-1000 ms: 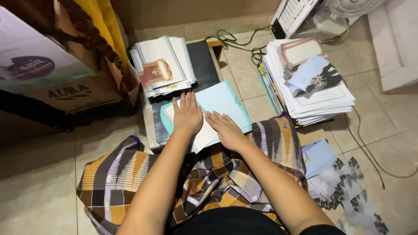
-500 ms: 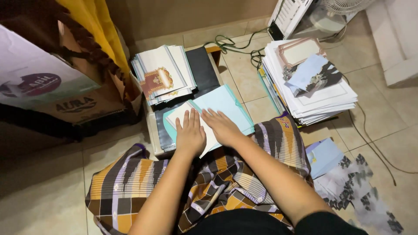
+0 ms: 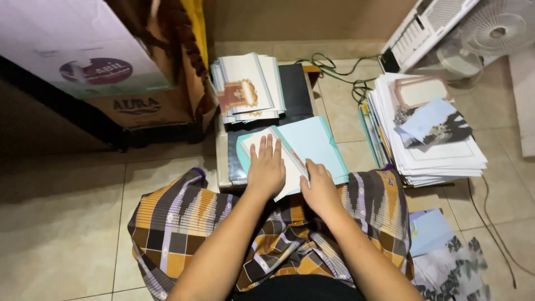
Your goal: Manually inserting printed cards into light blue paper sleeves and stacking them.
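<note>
A pale blue folded card (image 3: 312,145) lay under the hands, a brown, orange and purple checked cloth (image 3: 184,223) at six o'clock, white papers (image 3: 440,156) at two o'clock.

Our left hand (image 3: 266,167) lies flat, palm down, fingers (image 3: 263,148) spread forward. Our right hand (image 3: 320,188) curls beside it, both forearms reaching ahead, nearly touching.

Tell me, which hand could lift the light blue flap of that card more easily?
Probably the right hand. Its fingers sit at the fold, against the edge of the light blue flap. The left hand lies flat on the white page, pinning the card down, so it looks busy holding.
</note>
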